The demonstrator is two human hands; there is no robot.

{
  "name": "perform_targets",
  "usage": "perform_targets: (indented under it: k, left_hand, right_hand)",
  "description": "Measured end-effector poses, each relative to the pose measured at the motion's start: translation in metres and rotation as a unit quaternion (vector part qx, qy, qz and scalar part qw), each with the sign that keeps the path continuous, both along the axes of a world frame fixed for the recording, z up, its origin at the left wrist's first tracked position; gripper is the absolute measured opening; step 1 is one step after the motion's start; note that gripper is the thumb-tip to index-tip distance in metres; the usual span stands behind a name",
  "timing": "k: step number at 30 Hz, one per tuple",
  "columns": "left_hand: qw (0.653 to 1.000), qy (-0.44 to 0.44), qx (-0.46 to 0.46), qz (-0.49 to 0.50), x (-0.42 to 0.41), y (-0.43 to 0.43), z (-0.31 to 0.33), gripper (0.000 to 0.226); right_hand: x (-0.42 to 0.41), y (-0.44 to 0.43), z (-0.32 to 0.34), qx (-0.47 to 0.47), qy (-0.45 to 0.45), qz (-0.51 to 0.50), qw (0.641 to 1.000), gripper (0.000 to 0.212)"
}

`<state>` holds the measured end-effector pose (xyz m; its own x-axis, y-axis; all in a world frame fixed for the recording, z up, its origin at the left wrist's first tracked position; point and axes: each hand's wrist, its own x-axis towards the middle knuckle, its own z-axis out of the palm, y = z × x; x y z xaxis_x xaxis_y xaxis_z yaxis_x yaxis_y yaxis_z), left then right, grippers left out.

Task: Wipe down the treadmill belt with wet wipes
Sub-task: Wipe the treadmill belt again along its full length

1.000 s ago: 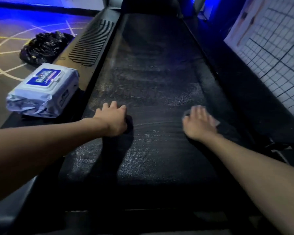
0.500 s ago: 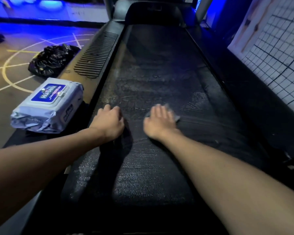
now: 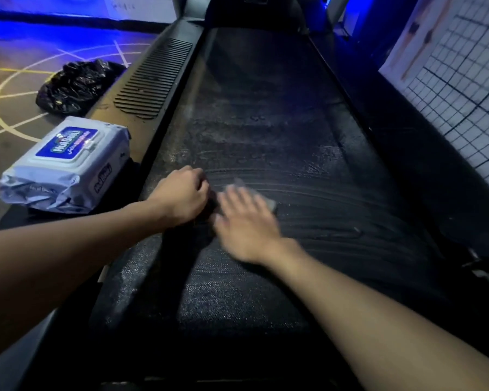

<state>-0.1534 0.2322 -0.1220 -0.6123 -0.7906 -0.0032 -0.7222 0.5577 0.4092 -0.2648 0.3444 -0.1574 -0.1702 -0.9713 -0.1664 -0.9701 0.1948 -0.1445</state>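
Right hand (image 3: 246, 221), flat on wipe (image 3: 266, 197), had swept left to the curled left hand (image 3: 181, 193); belt (image 3: 266, 108) streaked wet near, dusty far.

belt (image 3: 266, 131): black, grey streaks | wipes pack (image 3: 65, 165): white, blue label | bag (image 3: 76, 86): black

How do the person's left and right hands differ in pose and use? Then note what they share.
The left hand has curled fingers and looks sharp; the right hand lies flat and motion-blurred. The right hand presses a wet wipe; the left hand holds nothing visible. Both are bare and rest on the treadmill belt.
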Motion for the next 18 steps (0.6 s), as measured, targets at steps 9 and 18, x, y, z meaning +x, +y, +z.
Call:
perform_targets:
  k: [9, 18]
  left_hand:
    - [0.997, -0.068, -0.023, -0.039, -0.017, 0.006, -0.006, 0.029]
    - [0.999, -0.007, 0.026, -0.04, -0.009, -0.001, -0.006, 0.03]
  right_hand:
    - [-0.153, 0.093, -0.001, 0.053, -0.011, -0.412, 0.91, 0.066]
    - [-0.037, 0.001, -0.009, -0.138, -0.125, -0.031, 0.982, 0.042]
